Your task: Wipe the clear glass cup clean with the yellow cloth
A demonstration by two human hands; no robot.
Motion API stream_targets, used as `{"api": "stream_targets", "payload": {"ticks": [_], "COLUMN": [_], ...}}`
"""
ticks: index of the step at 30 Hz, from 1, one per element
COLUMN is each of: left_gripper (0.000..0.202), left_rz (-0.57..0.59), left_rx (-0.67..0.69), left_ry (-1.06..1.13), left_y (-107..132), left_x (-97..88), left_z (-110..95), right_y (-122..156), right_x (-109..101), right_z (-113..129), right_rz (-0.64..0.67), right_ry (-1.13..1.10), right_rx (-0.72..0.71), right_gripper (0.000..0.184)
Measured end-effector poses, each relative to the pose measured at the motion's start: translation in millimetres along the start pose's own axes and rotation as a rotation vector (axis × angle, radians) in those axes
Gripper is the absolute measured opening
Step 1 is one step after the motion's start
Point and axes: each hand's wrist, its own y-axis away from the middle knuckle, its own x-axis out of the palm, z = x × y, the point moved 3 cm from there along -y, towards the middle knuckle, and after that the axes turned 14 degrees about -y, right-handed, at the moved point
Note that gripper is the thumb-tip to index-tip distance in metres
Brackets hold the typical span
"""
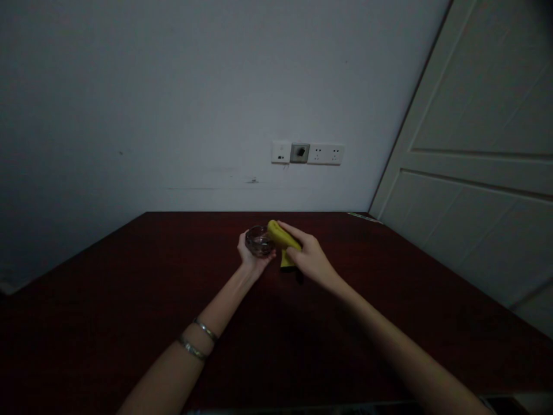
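Note:
My left hand (253, 262) cups a small clear glass bowl (259, 240) from below, fingers curled round it, above the dark red-brown table (129, 300). My right hand (309, 256) grips a yellow cloth (281, 241), fingers closed on it, and presses its end against the bowl's right rim. Two metal bangles (197, 340) sit on my left wrist. The room is dim.
A grey-white wall rises behind the table, with a row of sockets and switches (307, 153) above the far edge. A pale panelled door (475, 155) stands at the right, close to the table's right edge.

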Motion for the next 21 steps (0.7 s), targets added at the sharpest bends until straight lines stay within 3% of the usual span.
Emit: {"api": "stream_targets", "payload": {"ticks": [3,6,11,14,18,21], "left_gripper": [0.053,0.056,0.055,0.053,0.052,0.053], "left_rz": [0.079,0.143,0.2,0.225,0.212,0.198], "left_rx": [0.031,0.022,-0.031,-0.037,-0.013,0.014], "left_ry": [-0.109,-0.185,-0.241,-0.323,-0.371,-0.362], "left_y": [0.4,-1.3,-9.3,-15.4,-22.9,-28.0], "left_x": [-0.4,-1.8,0.5,6.1,13.5,17.7], "left_z": [-2.6,-3.6,-9.1,-13.3,-15.3,-15.6], "right_y": [-13.3,-25.1,-39.8,-48.0,-57.5,-60.3], "right_x": [-21.1,-32.9,-28.4,-22.2,-15.4,-15.6], "right_z": [-7.3,-10.7,-11.3,-13.8,-19.5,-23.4], "right_rz": [-0.185,-0.215,0.12,0.282,0.394,0.383], "right_ry": [-0.077,0.01,0.319,0.474,0.625,0.695], "right_rx": [0.057,-0.063,-0.383,-0.505,-0.53,-0.497], "right_gripper": [0.067,0.064,0.065,0.065,0.065,0.062]}}
